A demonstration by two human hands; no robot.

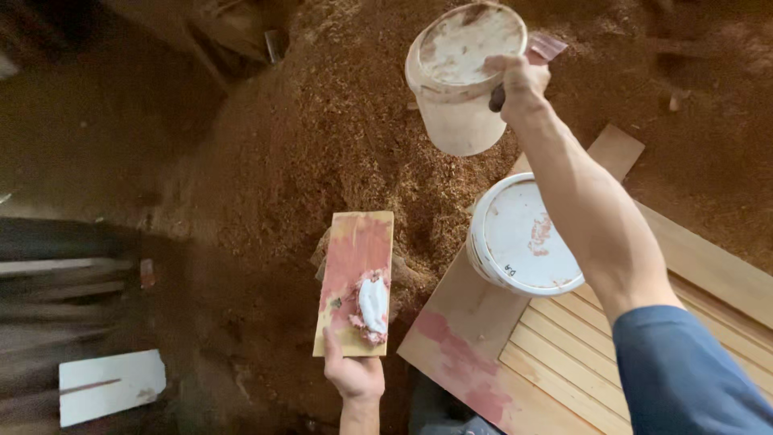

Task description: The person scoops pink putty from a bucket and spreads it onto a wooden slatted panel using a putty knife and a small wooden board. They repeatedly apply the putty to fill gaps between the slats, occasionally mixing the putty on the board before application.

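Over a floor deep in reddish-brown sawdust, the right hand reaches far forward, fingers clenched around a dark handle whose far end is hidden; the hand sits at the rim of a stained white plastic bucket that is tilted over on the sawdust, and I cannot tell whether it touches the bucket. Nearer, a second white plastic tub with a smeared lid stands on the corner of a pale slatted wooden panel, which carries pink smears along its near edge. The left hand grasps the near end of a small rectangular wooden board, holding it flat low in the middle of the view; the board is coated in pink filler, with a lump of white and pink putty lying just beyond the thumb. A white flat offcut lies at lower left.
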